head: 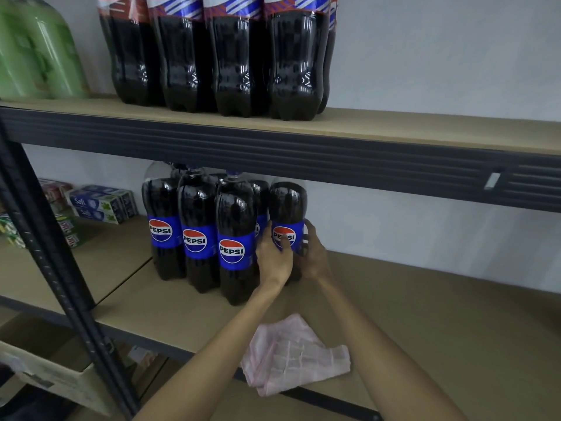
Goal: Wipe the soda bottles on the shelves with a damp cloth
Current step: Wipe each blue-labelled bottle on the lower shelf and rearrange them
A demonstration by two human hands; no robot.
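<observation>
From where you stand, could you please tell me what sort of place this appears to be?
Probably a small shop or its stockroom: a metal rack carries rows of Pepsi bottles, more cola bottles on the shelf above, and stacked toothpaste boxes to the left.

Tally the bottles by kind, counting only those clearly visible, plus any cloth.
Pepsi bottles, blue label showing: 5, more hidden behind
Dark cola bottles, upper shelf front row: 4
Green bottle, upper shelf: 1
Pink cloth: 1
Total: 11
</observation>
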